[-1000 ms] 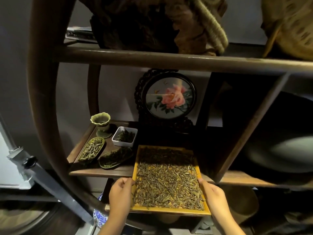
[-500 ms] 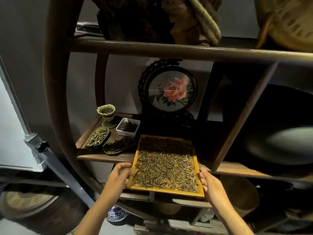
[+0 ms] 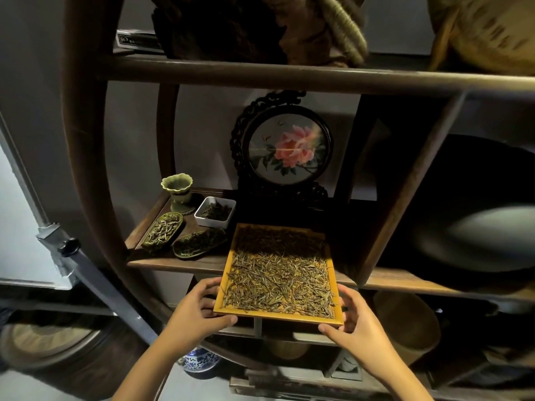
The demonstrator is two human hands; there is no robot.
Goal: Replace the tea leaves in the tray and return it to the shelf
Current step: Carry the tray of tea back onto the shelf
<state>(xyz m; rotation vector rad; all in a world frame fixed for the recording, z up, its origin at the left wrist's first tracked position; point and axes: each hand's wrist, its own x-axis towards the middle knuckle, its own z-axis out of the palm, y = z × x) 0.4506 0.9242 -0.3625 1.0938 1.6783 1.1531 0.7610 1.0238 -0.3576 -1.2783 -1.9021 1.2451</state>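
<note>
Resting between both hands (image 3: pixel 199 309), tray (image 3: pixel 333 282) half-shelved.

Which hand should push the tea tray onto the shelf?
Probably both together. The left hand and right hand each hold a near corner of the tray, whose far end already lies over the shelf. Neither looks better placed.

Both bare forearms reach forward and up. The left hand (image 3: pixel 197 309) curls its fingers (image 3: pixel 209 285) around something at one side (thumb underneath), and the right hand (image 3: pixel 354 319) mirrors it opposite.
</note>
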